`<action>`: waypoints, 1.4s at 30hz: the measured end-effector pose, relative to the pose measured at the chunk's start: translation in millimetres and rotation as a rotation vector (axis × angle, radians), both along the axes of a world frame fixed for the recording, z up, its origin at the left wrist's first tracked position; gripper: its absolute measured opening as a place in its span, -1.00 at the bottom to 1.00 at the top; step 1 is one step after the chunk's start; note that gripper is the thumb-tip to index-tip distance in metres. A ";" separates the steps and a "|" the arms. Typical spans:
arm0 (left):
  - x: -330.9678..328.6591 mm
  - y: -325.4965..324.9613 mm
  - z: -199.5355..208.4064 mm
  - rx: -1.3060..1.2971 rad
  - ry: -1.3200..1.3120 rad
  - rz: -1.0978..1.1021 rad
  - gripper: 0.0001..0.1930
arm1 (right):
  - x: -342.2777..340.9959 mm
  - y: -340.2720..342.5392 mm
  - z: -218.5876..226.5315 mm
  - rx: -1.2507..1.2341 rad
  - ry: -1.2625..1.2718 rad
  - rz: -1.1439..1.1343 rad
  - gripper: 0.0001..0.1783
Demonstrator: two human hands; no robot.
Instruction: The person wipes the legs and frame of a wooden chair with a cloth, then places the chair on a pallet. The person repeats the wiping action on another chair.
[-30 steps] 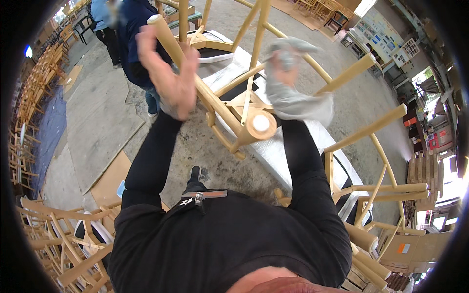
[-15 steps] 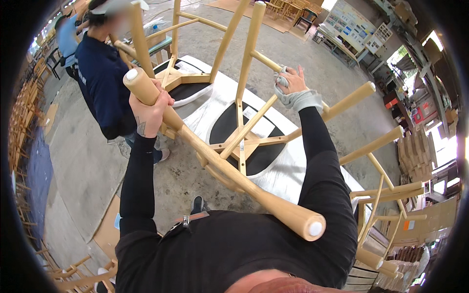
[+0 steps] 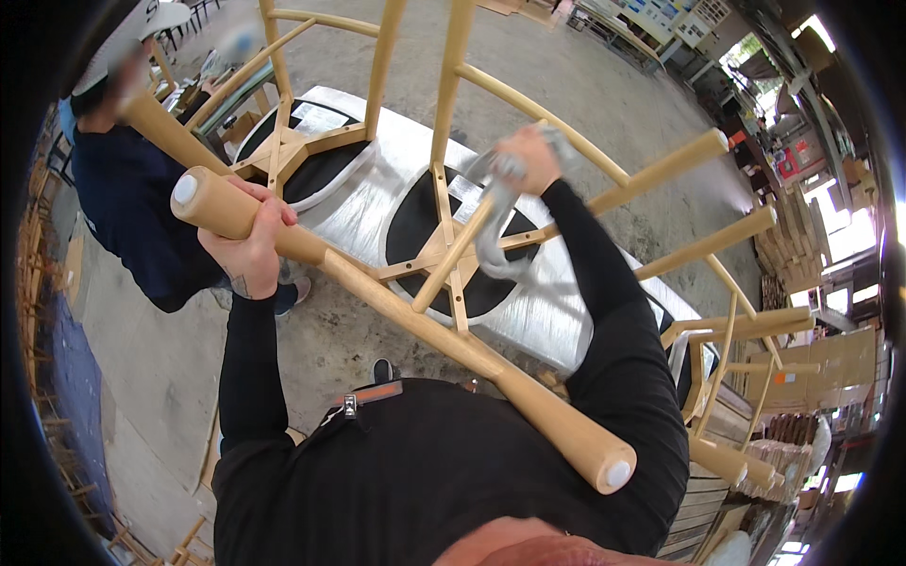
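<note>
Toward ten o'clock, a co-worker in navy (image 3: 132,212) stands beyond the left hand (image 3: 247,243), whose fingers wrap firmly around a thick leg (image 3: 406,304) of an upturned chair, near its white-capped end. A second upturned chair (image 3: 294,151) sits between ten and eleven. Beneath both runs a table in shiny silvery wrap (image 3: 530,316), slanting from eleven toward four. The held chair (image 3: 448,257) rests seat-down at the centre, its legs, rails and crossed braces seemingly all joined; what is left on it cannot be told. At one o'clock, the right hand (image 3: 528,158) bends around grey cloth (image 3: 483,236) at a slanting rail (image 3: 444,274), too blurred to tell how tightly. Concrete floor (image 3: 609,108) spreads beyond; just past three come another chair (image 3: 736,326) and cardboard boxes (image 3: 842,363).
</note>
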State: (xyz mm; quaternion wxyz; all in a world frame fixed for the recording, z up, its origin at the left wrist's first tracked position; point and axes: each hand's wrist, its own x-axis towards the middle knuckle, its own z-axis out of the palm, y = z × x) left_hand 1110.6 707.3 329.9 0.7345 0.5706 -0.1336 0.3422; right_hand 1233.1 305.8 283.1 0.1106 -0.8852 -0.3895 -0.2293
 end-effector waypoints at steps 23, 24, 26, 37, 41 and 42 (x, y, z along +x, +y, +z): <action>-104.0 -84.9 -17.2 -0.369 -0.402 0.053 -0.13 | -189.3 214.8 102.6 0.709 1.045 0.751 -0.14; -109.6 -91.0 -19.4 -0.458 -0.431 0.056 -0.21 | -203.2 225.0 102.4 0.462 0.969 0.772 -0.01; -121.0 -105.0 -26.0 -0.629 -0.495 0.066 -0.32 | -210.3 236.7 109.2 0.222 0.782 0.853 0.10; -206.1 -89.2 -84.8 -1.021 0.106 -0.582 -0.45 | -222.8 225.5 92.4 -0.315 0.525 0.580 -0.11; -218.8 -58.7 -112.8 -1.099 -0.052 -0.835 -0.49 | -109.7 170.7 74.0 0.481 0.894 0.338 -0.33; -222.0 -52.6 -103.1 -1.053 -0.046 -0.765 -0.49 | -91.2 153.9 70.1 0.386 0.523 0.037 -0.34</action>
